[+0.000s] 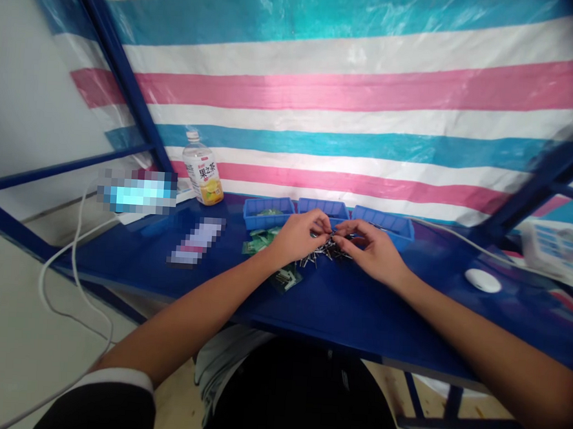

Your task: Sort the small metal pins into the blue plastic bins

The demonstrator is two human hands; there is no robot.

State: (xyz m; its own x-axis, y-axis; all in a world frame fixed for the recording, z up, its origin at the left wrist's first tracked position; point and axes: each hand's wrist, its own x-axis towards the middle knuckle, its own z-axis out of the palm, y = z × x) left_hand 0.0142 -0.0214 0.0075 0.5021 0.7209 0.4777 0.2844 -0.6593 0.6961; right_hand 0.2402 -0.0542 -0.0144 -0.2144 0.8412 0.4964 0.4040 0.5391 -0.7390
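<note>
My left hand (pixel 301 236) and my right hand (pixel 369 247) meet over a pile of small metal pieces (pixel 317 254) on the blue table. Both hands have their fingers pinched together, nearly touching each other; whatever lies between the fingertips is too small to name. Green plastic packets (pixel 260 239) lie left of my left hand. Below it is a clear bag (pixel 286 278) with small pale parts. Behind my hands stand three blue bins: the left bin (pixel 266 223) holds something greenish, while the middle bin (pixel 323 208) and the right bin (pixel 402 231) are partly hidden.
A drink bottle (pixel 204 170) stands at the back left, near a blurred-out flat item (pixel 197 241). A white oval object (pixel 483 280) and a pale container (pixel 556 247) are on the right. White cables (pixel 78 228) hang at the left. Blue frame posts flank the table.
</note>
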